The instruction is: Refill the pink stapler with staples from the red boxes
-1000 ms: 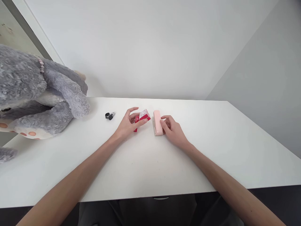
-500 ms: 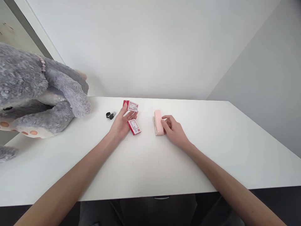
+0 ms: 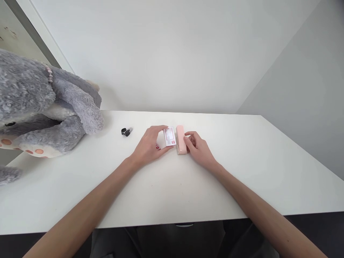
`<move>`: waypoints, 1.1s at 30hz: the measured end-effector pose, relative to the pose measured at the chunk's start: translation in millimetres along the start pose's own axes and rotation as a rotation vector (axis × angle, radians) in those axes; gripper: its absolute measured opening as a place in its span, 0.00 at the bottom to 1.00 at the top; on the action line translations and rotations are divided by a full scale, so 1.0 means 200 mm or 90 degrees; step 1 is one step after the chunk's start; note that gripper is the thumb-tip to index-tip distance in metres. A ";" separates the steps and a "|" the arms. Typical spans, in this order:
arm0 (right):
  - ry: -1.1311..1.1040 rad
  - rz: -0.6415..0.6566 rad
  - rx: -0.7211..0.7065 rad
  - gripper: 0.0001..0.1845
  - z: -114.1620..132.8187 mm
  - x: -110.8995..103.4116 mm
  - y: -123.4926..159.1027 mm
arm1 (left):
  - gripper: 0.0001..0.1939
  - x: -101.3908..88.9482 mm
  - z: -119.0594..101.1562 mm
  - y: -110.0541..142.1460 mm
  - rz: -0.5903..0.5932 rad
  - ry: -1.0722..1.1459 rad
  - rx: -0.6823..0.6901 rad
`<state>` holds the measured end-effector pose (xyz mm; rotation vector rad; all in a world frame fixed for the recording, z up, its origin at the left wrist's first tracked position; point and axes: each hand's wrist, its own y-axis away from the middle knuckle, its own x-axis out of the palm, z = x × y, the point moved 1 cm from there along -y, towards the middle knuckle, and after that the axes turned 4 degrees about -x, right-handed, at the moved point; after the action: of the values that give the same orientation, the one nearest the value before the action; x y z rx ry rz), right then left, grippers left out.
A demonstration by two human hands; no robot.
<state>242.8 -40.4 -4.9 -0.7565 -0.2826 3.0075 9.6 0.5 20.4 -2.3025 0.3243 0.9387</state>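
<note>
A pink stapler (image 3: 181, 139) stands on the white table in front of me. My right hand (image 3: 197, 147) is at its right side, with curled fingers and the thumb against it. In my left hand (image 3: 150, 145) is a small red-and-white cardboard box (image 3: 170, 136), pinched between the thumb below and the fingers above. The held box is right beside the stapler's left side; whether they touch I cannot tell. Behind the left hand, a second red-and-white box (image 3: 158, 146) lies mostly hidden on the table.
A black-and-silver small item (image 3: 126, 132), perhaps a clip or whistle, lies to the left of my left hand. A large grey plush toy (image 3: 67, 104) leans over the table's left side. The white wall (image 3: 172, 64) rises behind the table (image 3: 242, 172).
My left hand has turned over and moved right, carrying one box from the far left up to the stapler. The second box is now largely covered. My right hand and the stapler have stayed.
</note>
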 end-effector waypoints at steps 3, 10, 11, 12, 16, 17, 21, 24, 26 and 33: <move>-0.001 0.000 -0.003 0.21 0.00 0.00 0.00 | 0.33 0.01 0.00 0.01 0.041 0.023 -0.030; 0.005 -0.001 -0.003 0.21 0.00 0.00 -0.01 | 0.36 0.02 0.03 0.01 0.168 0.005 -0.078; 0.003 0.001 -0.005 0.21 0.00 0.00 -0.01 | 0.37 0.03 0.02 0.01 0.182 0.000 -0.071; 0.002 0.002 -0.006 0.21 0.00 0.00 -0.01 | 0.38 0.03 0.02 0.01 0.190 -0.005 -0.065; 0.005 -0.001 -0.007 0.21 -0.01 0.00 0.00 | 0.41 0.01 0.02 0.00 0.193 -0.056 -0.025; 0.005 -0.001 -0.007 0.21 -0.01 0.00 0.00 | 0.41 0.00 0.02 -0.01 0.188 -0.074 -0.012; 0.004 0.001 -0.011 0.21 -0.01 0.00 0.00 | 0.39 -0.05 0.07 -0.03 0.146 -0.146 0.022; 0.004 0.000 -0.011 0.21 -0.01 0.00 0.00 | 0.40 -0.09 0.11 -0.04 0.150 -0.171 0.038; 0.005 0.000 -0.008 0.21 -0.01 0.00 -0.01 | 0.40 -0.11 0.13 -0.05 0.167 -0.194 0.049; 0.004 0.004 -0.001 0.21 0.00 0.00 0.00 | 0.37 -0.17 0.17 -0.05 0.182 -0.202 -0.007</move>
<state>243.2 -40.1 -4.9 -0.7688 -0.2838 3.0109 -29.6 29.6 29.5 -2.1060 0.5201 1.4292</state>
